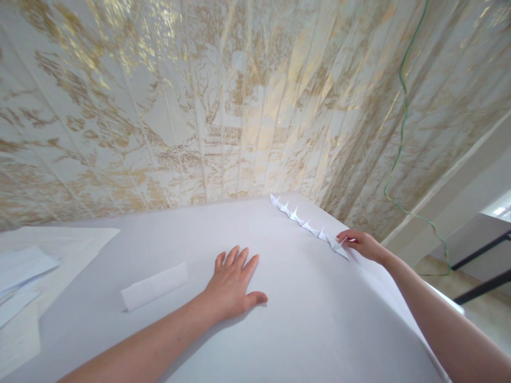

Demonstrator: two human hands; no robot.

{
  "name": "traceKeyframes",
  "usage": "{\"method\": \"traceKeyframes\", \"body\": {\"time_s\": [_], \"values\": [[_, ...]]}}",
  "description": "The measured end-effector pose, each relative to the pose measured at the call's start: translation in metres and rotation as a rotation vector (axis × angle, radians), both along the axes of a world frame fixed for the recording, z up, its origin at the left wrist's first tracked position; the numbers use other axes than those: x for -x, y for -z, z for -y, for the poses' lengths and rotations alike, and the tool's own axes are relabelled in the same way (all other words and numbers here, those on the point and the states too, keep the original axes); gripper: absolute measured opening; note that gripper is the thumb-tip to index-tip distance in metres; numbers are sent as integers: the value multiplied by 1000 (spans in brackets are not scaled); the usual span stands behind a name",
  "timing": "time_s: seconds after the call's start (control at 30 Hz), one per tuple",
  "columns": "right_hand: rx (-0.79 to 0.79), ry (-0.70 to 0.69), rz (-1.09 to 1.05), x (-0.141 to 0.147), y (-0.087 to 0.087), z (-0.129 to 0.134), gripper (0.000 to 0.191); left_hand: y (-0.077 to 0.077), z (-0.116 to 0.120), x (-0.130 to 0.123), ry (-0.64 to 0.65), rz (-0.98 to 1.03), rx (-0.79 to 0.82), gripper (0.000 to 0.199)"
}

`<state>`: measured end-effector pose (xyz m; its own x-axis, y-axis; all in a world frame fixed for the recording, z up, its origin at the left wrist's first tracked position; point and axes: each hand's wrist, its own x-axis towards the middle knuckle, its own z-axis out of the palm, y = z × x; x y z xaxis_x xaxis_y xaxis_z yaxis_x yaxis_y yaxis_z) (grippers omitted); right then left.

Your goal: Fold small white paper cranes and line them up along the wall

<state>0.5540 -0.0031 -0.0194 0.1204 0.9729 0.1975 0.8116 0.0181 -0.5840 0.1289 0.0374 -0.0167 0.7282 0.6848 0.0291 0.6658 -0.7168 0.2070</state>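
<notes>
My left hand (pixel 235 284) lies palm down on the white tabletop (pixel 287 324), fingers and thumb spread, with nothing in it. To its left rests a folded white paper strip (pixel 155 287). Along the right edge of the table runs a line of several small white folded paper figures (pixel 306 225) with pointed tips. At the near end of that line, my right hand (pixel 359 243) pinches a folded paper figure (pixel 338 248) between thumb and fingers. The fingers partly cover its upper tip, and its base appears to be on the table.
White paper sheets (pixel 24 266) lie overlapping at the left edge of the table. Behind the table hangs a curtain (pixel 223 106) with a gold pattern. A green-yellow wire (pixel 402 127) hangs down at the right, near dark metal bars (pixel 483 287) beyond the table.
</notes>
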Motion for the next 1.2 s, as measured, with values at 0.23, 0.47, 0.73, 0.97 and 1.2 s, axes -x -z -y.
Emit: {"method": "traceKeyframes", "body": {"time_s": [0.23, 0.47, 0.73, 0.97, 1.2], "values": [[-29, 0, 63, -1, 1, -2, 16, 2, -1, 0, 0, 10, 1, 80], [-355, 361, 294, 19, -19, 8, 22, -12, 4, 10, 31, 71, -43, 76], [-469, -21, 283, 142, -48, -10, 17, -16, -7, 107, -106, 236, -239, 45], [-264, -586, 4, 283, -25, -28, 19, -6, -28, 161, -486, 228, 6, 61], [-155, -552, -201, 364, 9, -41, 67, -12, -16, 150, -436, 526, 131, 13]]}}
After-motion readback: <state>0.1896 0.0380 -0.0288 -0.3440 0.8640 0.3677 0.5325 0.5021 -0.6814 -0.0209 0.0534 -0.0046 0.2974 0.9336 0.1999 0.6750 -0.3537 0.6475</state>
